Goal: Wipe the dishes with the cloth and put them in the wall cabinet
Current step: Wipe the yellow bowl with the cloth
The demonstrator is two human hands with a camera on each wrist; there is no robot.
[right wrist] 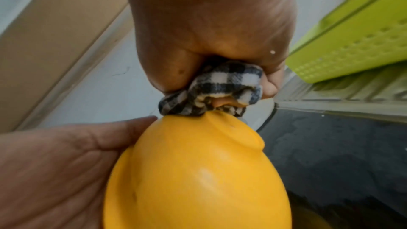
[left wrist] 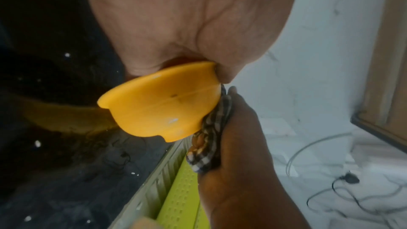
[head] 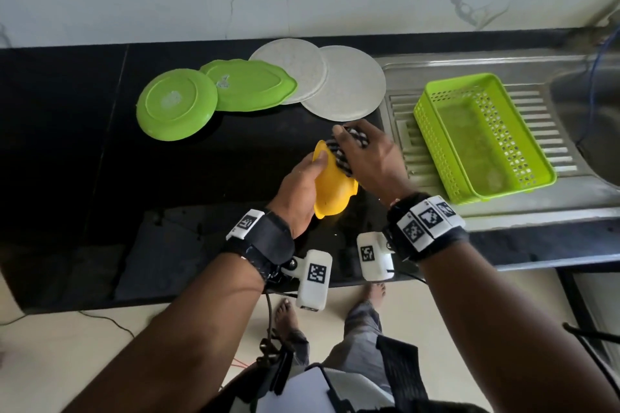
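Observation:
My left hand [head: 303, 184] grips a yellow bowl [head: 332, 191] by its rim, held tilted above the black counter [head: 67, 144]; the bowl's outside shows in the left wrist view [left wrist: 158, 104] and the right wrist view [right wrist: 198, 171]. My right hand [head: 365, 157] holds a bunched black-and-white checked cloth [head: 342, 151] pressed against the bowl. The cloth [right wrist: 220, 90] sits wadded between thumb and fingers at the bowl's edge. The cloth [left wrist: 211, 137] shows again beside the bowl in the left wrist view.
At the back of the counter lie two green plates [head: 176, 104] [head: 250, 84] upside down and two pale speckled plates [head: 292, 74] [head: 349, 84], overlapping. A green perforated basket [head: 479, 137] stands on the steel sink drainboard [head: 570, 198] at right. The counter's front edge is near my wrists.

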